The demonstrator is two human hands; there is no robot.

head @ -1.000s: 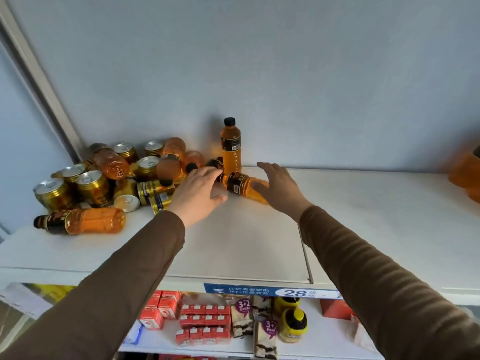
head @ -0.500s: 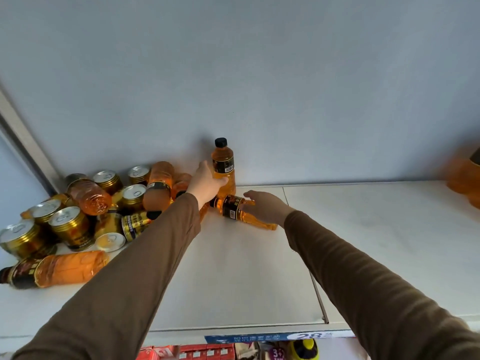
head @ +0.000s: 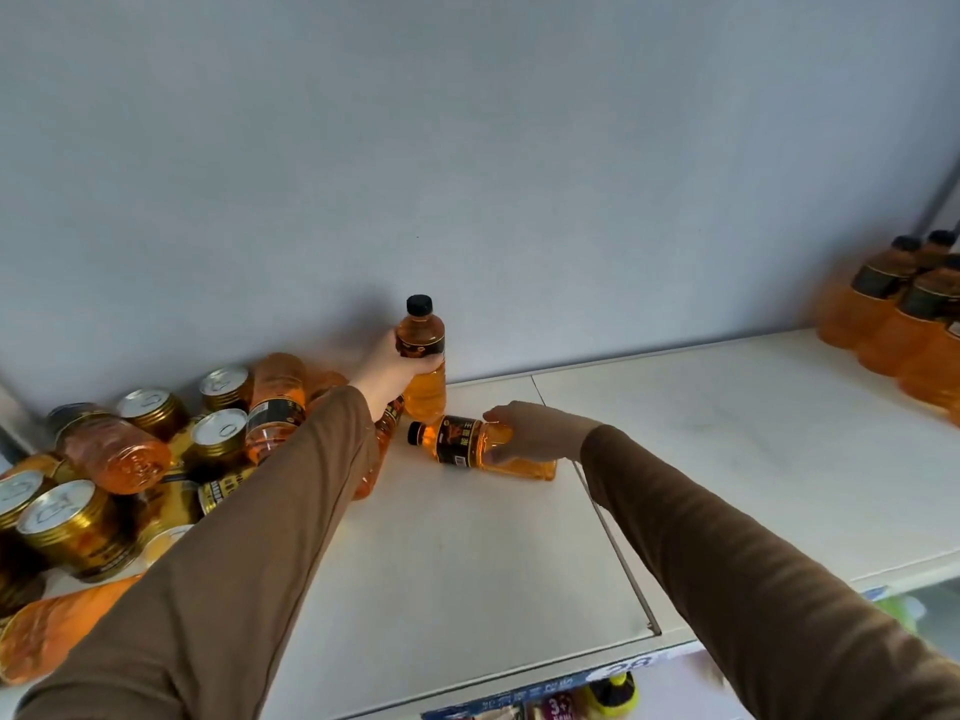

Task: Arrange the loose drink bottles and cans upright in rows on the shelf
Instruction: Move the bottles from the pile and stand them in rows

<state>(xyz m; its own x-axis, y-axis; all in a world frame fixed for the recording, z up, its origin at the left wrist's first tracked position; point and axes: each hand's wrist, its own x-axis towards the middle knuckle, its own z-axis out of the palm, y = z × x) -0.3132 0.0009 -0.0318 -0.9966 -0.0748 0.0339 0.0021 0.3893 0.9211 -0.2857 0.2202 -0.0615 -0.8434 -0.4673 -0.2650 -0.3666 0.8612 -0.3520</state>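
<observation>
- Orange drink fills nearly every container here, and most of them are not yet in rows — you are early in the job, by my reading.
- Your left hand (head: pixel 395 368) has its fingers curled round the upright bottle (head: pixel 423 356), which stands near the back wall (head: pixel 467 174) of the white shelf (head: pixel 467 563), black cap on top.
- Your right hand (head: pixel 535 433) has fingers and thumb wrapped round the body of the lying bottle (head: pixel 467 444); it rests on its side just in front of the upright one, cap pointing left.
- Left of your arm sits the heap (head: pixel 156 459) — gold cans, some on their bases with silver tops showing, some toppled, with bottles lying across and among them. All of that looks still to be sorted.
- One more fallen bottle (head: pixel 47 631) lies at the front left edge of the shelf.
- At the far right a cluster of standing bottles (head: pixel 904 324) is already upright and close together; whether they form a true row is too blurred to tell.
- Every bottle you can see appears full and capped; the can tops look sealed.
- Likely next: tip the lying bottle up beside the standing one.
</observation>
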